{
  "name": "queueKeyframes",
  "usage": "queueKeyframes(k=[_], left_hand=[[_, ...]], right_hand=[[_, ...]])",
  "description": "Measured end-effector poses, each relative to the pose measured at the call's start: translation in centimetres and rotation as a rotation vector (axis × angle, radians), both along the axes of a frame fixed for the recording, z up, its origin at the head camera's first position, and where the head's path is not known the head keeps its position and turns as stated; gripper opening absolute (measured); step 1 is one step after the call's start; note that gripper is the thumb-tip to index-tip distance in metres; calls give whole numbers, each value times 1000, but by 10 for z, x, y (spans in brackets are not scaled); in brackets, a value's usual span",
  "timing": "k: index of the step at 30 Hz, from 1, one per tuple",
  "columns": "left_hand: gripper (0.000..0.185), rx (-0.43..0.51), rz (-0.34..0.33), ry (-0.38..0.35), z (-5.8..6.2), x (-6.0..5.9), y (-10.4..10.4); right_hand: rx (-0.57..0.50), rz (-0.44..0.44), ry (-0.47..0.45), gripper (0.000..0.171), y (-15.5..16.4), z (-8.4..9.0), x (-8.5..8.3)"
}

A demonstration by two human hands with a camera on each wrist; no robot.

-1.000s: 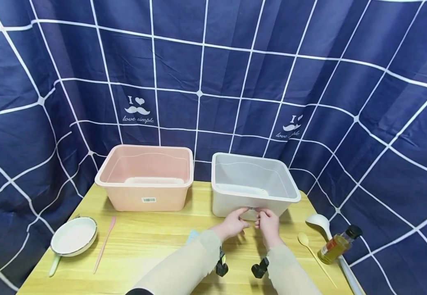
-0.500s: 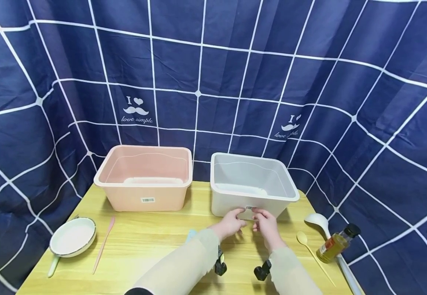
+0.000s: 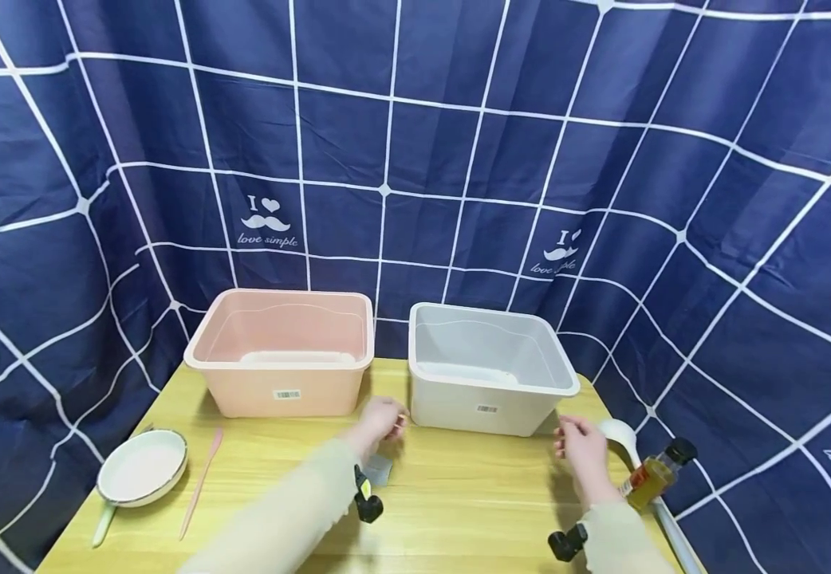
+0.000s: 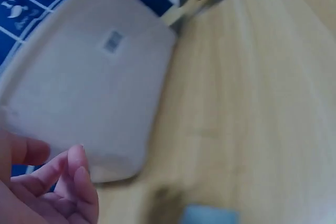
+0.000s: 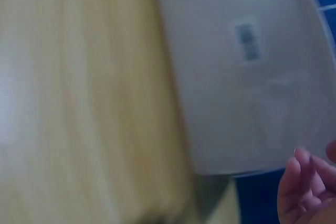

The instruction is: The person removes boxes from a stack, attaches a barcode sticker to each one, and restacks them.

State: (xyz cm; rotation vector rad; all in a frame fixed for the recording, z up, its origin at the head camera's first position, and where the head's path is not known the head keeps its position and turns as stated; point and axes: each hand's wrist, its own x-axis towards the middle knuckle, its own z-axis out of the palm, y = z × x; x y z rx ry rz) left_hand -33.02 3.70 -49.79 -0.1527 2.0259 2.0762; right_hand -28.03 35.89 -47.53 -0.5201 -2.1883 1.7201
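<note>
A grey plastic bin (image 3: 451,402) stands at the back right of the wooden table, its barcode label (image 3: 486,409) now uncovered. My left hand (image 3: 381,418) is at the bin's front left corner, fingers loosely bent and holding nothing. At the opposite front corner, my right hand (image 3: 579,446) has its fingers loosely bent too, with nothing between them. Both wrist views show the hands, left (image 4: 58,187) and right (image 5: 307,190), close to the bin's ends. A light blue flat piece (image 3: 381,470) lies beside my left wrist, partly hidden by it.
A pink bin (image 3: 250,396) stands back left. A white pan (image 3: 143,469) and a thin pink utensil (image 3: 202,482) lie at the left. On the right are a white ladle (image 3: 620,436) and an oil bottle (image 3: 654,481). A blue curtain (image 3: 344,135) hangs behind.
My hands have left the label on the grey bin and moved apart, the left one leftward and the right one rightward, to its corners. The right arm now covers the yellow spoon.
</note>
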Motion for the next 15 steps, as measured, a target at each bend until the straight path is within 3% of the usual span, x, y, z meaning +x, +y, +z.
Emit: queueKeyframes(k=[4, 8, 10, 15], left_hand=[[30, -43, 59, 100, 19, -8, -9], [41, -73, 108, 162, 33, -17, -1], [42, -76, 122, 166, 36, -20, 4], [34, -48, 178, 179, 41, -25, 14]], right_hand=[[127, -101, 39, 36, 14, 21, -9], [223, -115, 14, 48, 18, 31, -24], [190, -113, -16, 51, 16, 31, -31], [-10, -148, -33, 47, 11, 28, -40]])
